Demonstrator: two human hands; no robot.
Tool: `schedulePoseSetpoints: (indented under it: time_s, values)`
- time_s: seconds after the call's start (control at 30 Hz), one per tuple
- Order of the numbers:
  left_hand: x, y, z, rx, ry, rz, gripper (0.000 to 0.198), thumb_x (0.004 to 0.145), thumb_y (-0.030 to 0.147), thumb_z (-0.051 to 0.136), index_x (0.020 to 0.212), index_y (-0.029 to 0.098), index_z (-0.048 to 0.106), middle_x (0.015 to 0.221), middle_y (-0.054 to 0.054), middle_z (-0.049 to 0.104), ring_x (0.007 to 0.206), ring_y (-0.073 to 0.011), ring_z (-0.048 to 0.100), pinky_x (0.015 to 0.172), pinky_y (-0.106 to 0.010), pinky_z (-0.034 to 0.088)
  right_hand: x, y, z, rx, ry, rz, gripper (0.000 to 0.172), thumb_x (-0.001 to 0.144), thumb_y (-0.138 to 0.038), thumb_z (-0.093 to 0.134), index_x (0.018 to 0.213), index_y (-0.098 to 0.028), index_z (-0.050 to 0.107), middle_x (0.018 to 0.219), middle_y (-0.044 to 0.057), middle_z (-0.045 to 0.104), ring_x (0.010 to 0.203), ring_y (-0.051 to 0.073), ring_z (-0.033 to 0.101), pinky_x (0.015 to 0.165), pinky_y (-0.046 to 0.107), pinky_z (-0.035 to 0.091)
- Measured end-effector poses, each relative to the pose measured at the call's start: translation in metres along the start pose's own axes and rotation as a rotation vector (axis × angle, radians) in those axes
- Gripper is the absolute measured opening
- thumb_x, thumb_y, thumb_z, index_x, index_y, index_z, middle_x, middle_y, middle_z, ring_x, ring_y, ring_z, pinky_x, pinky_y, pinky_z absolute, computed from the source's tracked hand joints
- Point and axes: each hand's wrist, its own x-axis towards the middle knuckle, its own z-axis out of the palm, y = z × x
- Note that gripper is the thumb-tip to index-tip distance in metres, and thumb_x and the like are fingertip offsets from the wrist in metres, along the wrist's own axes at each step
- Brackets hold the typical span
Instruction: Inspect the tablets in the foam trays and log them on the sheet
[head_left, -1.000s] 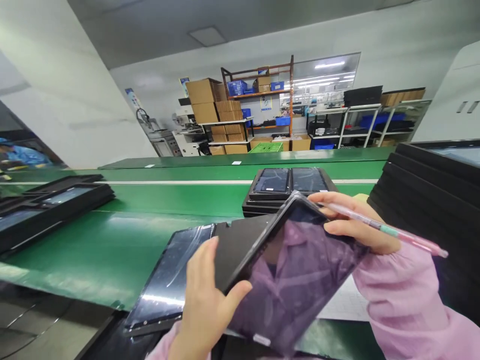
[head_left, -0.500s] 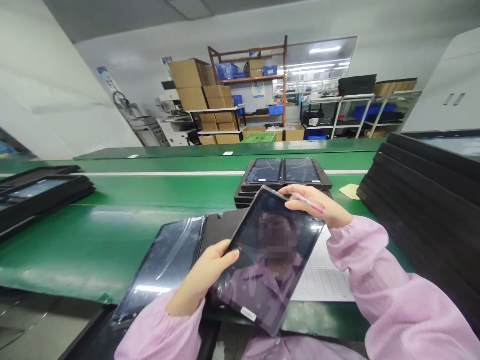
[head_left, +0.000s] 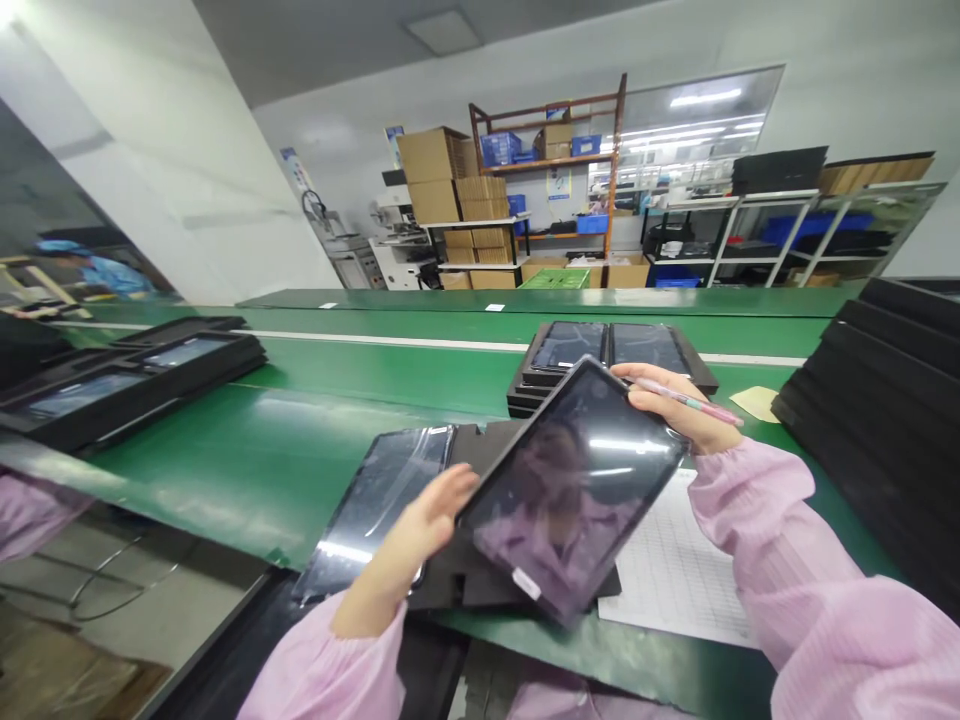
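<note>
A black glossy tablet (head_left: pixel 577 490) with a small white label at its lower edge is held tilted in front of me. My right hand (head_left: pixel 679 405) grips its top right corner and also carries a pink pen (head_left: pixel 686 400) between the fingers. Beside the tablet's left edge is my left hand (head_left: pixel 431 520), its fingers stretched out; whether they touch the edge I cannot tell. Below it, a second tablet (head_left: pixel 375 500) under clear film lies in a black foam tray (head_left: pixel 480 445). A printed grid sheet (head_left: pixel 675 570) lies partly behind the held tablet.
Stacked black trays with tablets (head_left: pixel 607 345) stand at the back of the green bench (head_left: pixel 300 430). A tall pile of black trays (head_left: pixel 862 420) rises at the right, near a yellow paper (head_left: pixel 756 403). More trays (head_left: pixel 135 375) lie left. A person in a blue cap (head_left: pixel 90 265) is far left.
My left hand has loosened from the tablet's left side, its fingers now straightened. The tablet has turned slightly in my right hand. The view has swung left.
</note>
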Motion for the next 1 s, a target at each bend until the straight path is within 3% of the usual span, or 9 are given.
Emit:
schedulePoseSetpoints:
  time_s: [0.1,0.17,0.33,0.53,0.7,0.73,0.8,0.9,1.0]
  values:
    - [-0.019,-0.008,0.033,-0.058,-0.239,-0.138,0.053,0.059,0.039,0.079,0.104,0.013,0.067,0.1,-0.01,0.067,0.089,-0.0235,0.061,0.076,-0.027,0.046,0.013,-0.002,0.002,0.01,-0.148,0.062,0.05,0.072,-0.037,0.07,0.117,-0.018,0.058,0.066,-0.003,0.056,0.057,0.01,0.051,0.049,0.017,0.04]
    - [-0.033,-0.014,0.053,-0.2,-0.166,-0.192,0.043,0.067,0.037,0.075,0.102,0.013,0.067,0.089,-0.009,0.068,0.079,-0.0206,0.061,0.069,-0.026,0.046,0.021,0.002,0.003,0.024,-0.083,0.126,0.048,0.07,-0.037,0.072,0.112,-0.017,0.059,0.067,-0.002,0.059,0.055,0.009,0.053,0.048,0.016,0.04]
    - [-0.049,-0.034,0.089,-0.499,0.114,-0.24,0.037,0.073,0.032,0.07,0.105,0.014,0.065,0.089,-0.009,0.067,0.084,-0.021,0.062,0.072,-0.028,0.047,0.029,0.038,0.025,0.013,0.403,0.189,0.054,0.069,-0.051,0.067,0.107,-0.018,0.048,0.108,0.013,0.063,0.075,0.018,0.064,0.056,0.024,0.049]
    - [-0.031,-0.034,0.1,-0.215,0.211,-0.109,0.048,0.076,0.032,0.061,0.119,0.012,0.054,0.113,-0.016,0.061,0.104,-0.0278,0.057,0.089,-0.039,0.045,0.018,0.098,0.095,-0.452,0.214,0.243,0.069,0.062,-0.045,0.069,0.12,-0.018,0.044,0.117,0.015,0.056,0.107,0.031,0.055,0.087,0.043,0.045]
    - [-0.038,-0.017,0.033,0.824,0.655,0.253,0.054,0.077,0.037,0.055,0.121,0.007,0.052,0.14,-0.021,0.037,0.132,-0.0303,0.028,0.111,-0.043,0.018,0.016,0.127,0.113,-0.659,0.161,0.088,0.06,0.068,-0.038,0.062,0.12,-0.013,0.045,0.12,0.017,0.053,0.117,0.032,0.046,0.096,0.047,0.038]
    - [-0.041,-0.014,0.007,0.949,0.759,0.232,0.051,0.079,0.041,0.051,0.117,0.007,0.055,0.134,-0.022,0.043,0.129,-0.0302,0.033,0.11,-0.042,0.021,0.016,0.128,0.113,-0.7,0.165,0.05,0.059,0.069,-0.037,0.061,0.12,-0.013,0.045,0.123,0.018,0.051,0.119,0.033,0.044,0.097,0.049,0.036]
    - [-0.045,-0.011,-0.048,1.156,0.891,-0.145,0.059,0.08,0.049,0.047,0.121,0.007,0.049,0.127,-0.021,0.049,0.126,-0.0312,0.038,0.106,-0.042,0.027,0.015,0.124,0.113,-0.797,0.18,-0.022,0.056,0.071,-0.034,0.06,0.121,-0.013,0.045,0.13,0.02,0.046,0.124,0.036,0.038,0.098,0.055,0.032]
    - [-0.045,-0.016,-0.114,1.133,0.778,-0.422,0.051,0.076,0.056,0.046,0.09,0.009,0.063,0.091,-0.021,0.064,0.091,-0.0379,0.06,0.078,-0.045,0.044,0.008,0.109,0.123,-0.935,0.129,-0.128,0.051,0.074,-0.029,0.061,0.122,-0.016,0.047,0.136,0.019,0.041,0.128,0.038,0.032,0.098,0.063,0.027]
    - [-0.043,-0.023,-0.138,1.139,0.661,-0.478,0.042,0.073,0.056,0.047,0.059,0.018,0.056,0.067,-0.014,0.062,0.073,-0.0361,0.061,0.066,-0.04,0.043,-0.001,0.094,0.143,-1.019,-0.053,-0.196,0.051,0.076,-0.025,0.064,0.123,-0.015,0.048,0.137,0.018,0.041,0.13,0.037,0.031,0.101,0.063,0.024]
